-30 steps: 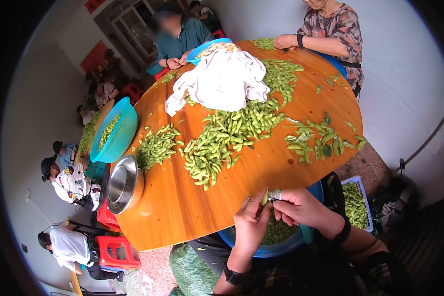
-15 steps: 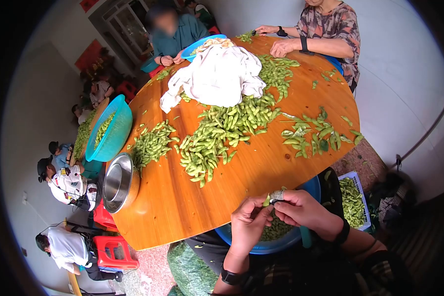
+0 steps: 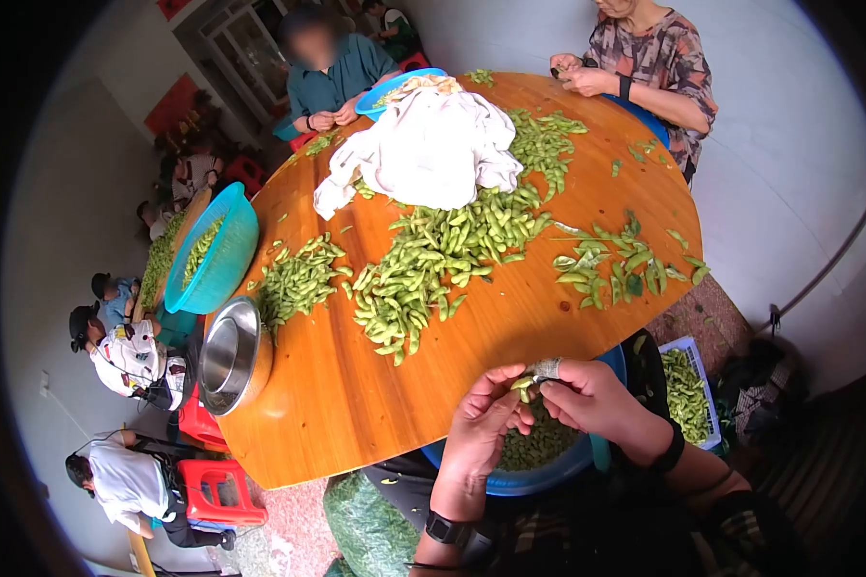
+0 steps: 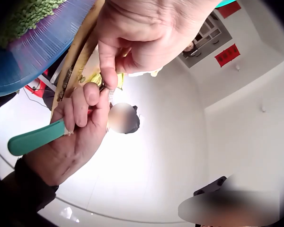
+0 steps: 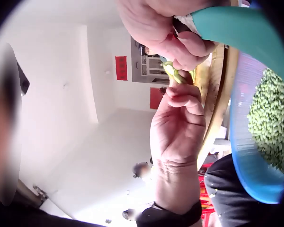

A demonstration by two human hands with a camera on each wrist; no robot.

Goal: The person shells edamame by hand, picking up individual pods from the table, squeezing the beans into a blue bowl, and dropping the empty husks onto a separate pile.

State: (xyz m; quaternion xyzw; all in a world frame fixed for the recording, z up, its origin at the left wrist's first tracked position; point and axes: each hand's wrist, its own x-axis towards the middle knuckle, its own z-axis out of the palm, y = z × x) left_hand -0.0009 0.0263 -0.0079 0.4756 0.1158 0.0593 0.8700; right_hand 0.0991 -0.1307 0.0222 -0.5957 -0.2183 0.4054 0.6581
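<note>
Two bare hands meet over a blue basin (image 5: 255, 184) at the near edge of the tabletop (image 3: 327, 423). The left hand (image 3: 479, 421) pinches one green pod (image 3: 523, 384) between thumb and fingers; the pod lies between both sets of fingertips, above the basin. The grip of the right hand (image 3: 601, 402) is closed round a green-handled tool (image 4: 37, 137), whose working end is too hidden to make out. The step appears to be opening the pod. It is probably best done with the pod pinched firmly near one end, the left thumb clear of the tool's path, and short, light strokes along the seam, directly over the shelled beans (image 5: 272, 127). The table edge partly covers the basin, so beans released too far forward could strike wood. Surroundings: a large heap of pods (image 3: 414, 288) lies ahead, with a white cloth (image 3: 433, 149) behind it blocking reach to the far side; a steel bowl (image 3: 231, 356) and turquoise basin (image 3: 245, 255) stand left; leaf-mixed pods (image 3: 625, 269) lie right.
</note>
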